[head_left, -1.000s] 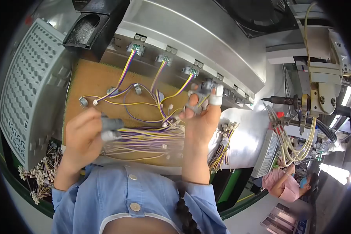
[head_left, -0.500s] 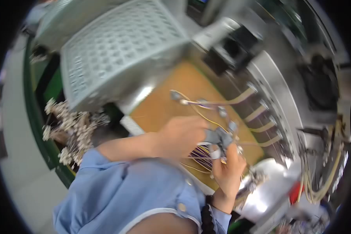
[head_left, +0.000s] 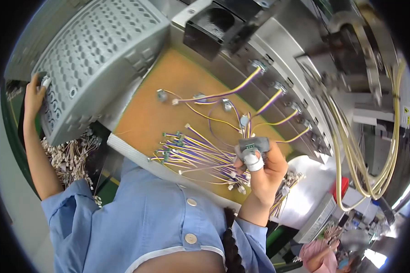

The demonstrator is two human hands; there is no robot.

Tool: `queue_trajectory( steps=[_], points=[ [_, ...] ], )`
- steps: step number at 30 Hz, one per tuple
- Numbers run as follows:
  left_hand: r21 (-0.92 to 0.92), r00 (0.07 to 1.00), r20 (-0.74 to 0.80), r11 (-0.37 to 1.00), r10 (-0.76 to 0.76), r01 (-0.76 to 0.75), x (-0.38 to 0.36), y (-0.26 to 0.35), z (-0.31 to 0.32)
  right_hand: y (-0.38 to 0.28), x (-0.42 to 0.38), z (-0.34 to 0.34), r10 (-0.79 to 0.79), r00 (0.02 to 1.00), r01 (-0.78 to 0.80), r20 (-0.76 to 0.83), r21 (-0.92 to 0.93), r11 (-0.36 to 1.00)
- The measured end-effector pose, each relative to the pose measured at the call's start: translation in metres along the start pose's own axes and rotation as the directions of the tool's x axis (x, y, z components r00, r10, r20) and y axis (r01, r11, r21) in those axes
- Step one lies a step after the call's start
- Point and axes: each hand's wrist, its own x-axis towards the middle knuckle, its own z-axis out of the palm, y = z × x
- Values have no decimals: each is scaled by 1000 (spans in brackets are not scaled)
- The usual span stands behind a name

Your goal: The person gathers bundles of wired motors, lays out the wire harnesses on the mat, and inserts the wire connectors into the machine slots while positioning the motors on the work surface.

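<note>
My left hand (head_left: 33,98) is at the left edge of the grey perforated tray (head_left: 100,50), its fingertips closed around a small metallic part (head_left: 45,82). Over the orange board (head_left: 146,98), my right hand (head_left: 265,175) grips a dark grey block (head_left: 255,144) between thumb and fingers. White tape (head_left: 253,163) wraps the thumb. Behind the block, a small round part with wires (head_left: 244,120) stands up. A bundle of yellow and purple wires (head_left: 200,157) with small connectors lies left of my right hand.
Yellow-purple cables (head_left: 241,86) run from a metal fixture (head_left: 269,73) across the board. A black box (head_left: 212,29) stands behind. White-connector bundles (head_left: 73,154) hang below the tray. Thick cable loops (head_left: 373,182) hang at right. A person in pink (head_left: 319,255) is at lower right.
My left hand has left the grey block and moved far left to the tray. My right hand still holds the block. The view has shifted, and the wire bundle is now uncovered.
</note>
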Motion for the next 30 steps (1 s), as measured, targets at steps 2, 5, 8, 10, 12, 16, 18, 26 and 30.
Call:
queue_trajectory(
  steps=[2, 5, 8, 10, 12, 16, 18, 26, 30],
  points=[
    [-166, 980, -187, 981, 69, -100, 3, -14, 8, -6, -5, -6, 181, 983, -176, -25, 150, 973],
    [-746, 972, -207, 624, 116, -233, -54, 123, -42, -7, -4, -10, 186, 981, -184, -46, 45, 982],
    [-821, 881, -287, 377, 376, -428, -121, 266, -48, -6, 5, -1, 143, 989, -133, 27, -241, 961],
    [-777, 615, -402, 103, 678, -621, -141, 330, -44, -12, 12, 7, 113, 982, -65, 151, -290, 955],
    [-981, 703, -153, -22, 694, -192, -170, 360, -31, -14, 13, 4, 40, 982, 19, 184, -307, 952],
    [-990, 593, 100, 22, 799, 137, -185, 374, -22, -8, 0, -11, 28, 962, 7, 271, -126, 992],
    [-994, 615, 62, -6, 786, 107, -182, 380, -28, -6, 0, -13, -59, 955, 100, 292, -127, 987],
    [-939, 455, -209, -47, 866, -342, -172, 385, -37, -15, -6, -26, 337, 847, -372, 411, 7, 928],
    [-933, 496, -227, -40, 838, -359, -182, 393, -43, -20, -4, -30, 386, 819, -448, 425, 54, 892]
  ],
)
